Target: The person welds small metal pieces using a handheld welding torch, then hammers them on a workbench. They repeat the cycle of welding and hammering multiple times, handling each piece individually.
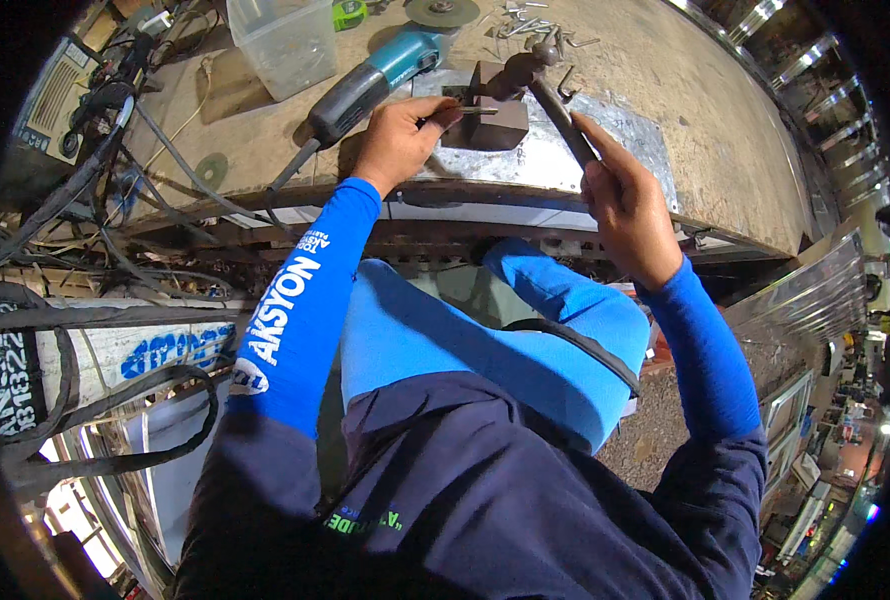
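My left hand (405,138) pinches a short thin metal rod (481,110) between thumb and fingers. The rod's far end lies over a dark metal block (500,132) on the workbench. In my right hand (627,205) is a hammer (561,118), gripped by its handle. Its rounded head is raised just above and beside the block, apart from the rod. Under the block lies a flat grey metal sheet (620,135). A small bent hook (566,84) rests near the hammer head.
A teal and black angle grinder (390,75) lies left of the block, its cord trailing over the bench edge. Behind are a clear plastic bin (283,48), a green tape measure (349,14) and several bent metal rods (535,27). Tangled cables (95,215) hang at left.
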The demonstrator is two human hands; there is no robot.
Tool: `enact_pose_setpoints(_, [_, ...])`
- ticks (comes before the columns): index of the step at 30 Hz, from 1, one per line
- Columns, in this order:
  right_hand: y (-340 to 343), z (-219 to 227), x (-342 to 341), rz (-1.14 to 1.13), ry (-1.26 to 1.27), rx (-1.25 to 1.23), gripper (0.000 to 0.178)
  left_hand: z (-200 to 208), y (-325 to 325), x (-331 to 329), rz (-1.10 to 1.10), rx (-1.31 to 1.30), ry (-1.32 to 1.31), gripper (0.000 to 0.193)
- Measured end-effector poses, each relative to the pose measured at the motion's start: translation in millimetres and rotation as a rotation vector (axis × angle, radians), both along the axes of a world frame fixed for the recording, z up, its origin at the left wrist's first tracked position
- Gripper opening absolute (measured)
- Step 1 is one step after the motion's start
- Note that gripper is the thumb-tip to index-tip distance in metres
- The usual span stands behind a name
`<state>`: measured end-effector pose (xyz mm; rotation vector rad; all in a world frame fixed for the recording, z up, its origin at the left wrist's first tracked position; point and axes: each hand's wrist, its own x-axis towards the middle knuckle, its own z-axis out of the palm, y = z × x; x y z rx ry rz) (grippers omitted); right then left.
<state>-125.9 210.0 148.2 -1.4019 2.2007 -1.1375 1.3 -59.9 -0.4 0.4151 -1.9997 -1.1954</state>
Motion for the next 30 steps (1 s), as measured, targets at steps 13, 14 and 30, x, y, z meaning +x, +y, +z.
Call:
enact_pose_setpoints(13, [-3, -31, -5, -0.041, 0.23, -0.106, 0.049, 12, 2, 0, 0.071, -0.074, -0.085, 0.023])
enact_pose_setpoints(14, [-4, -31, -10, -0.017, 0.206, 0.003, 0.049, 12, 1, -1, 0.068, -0.063, -0.076, 0.022])
enact_pose_setpoints(30, [-8, -43, -2, -0.055, 0.171, -0.104, 0.049, 21, 6, -2, 0.074, -0.037, -0.12, 0.026])
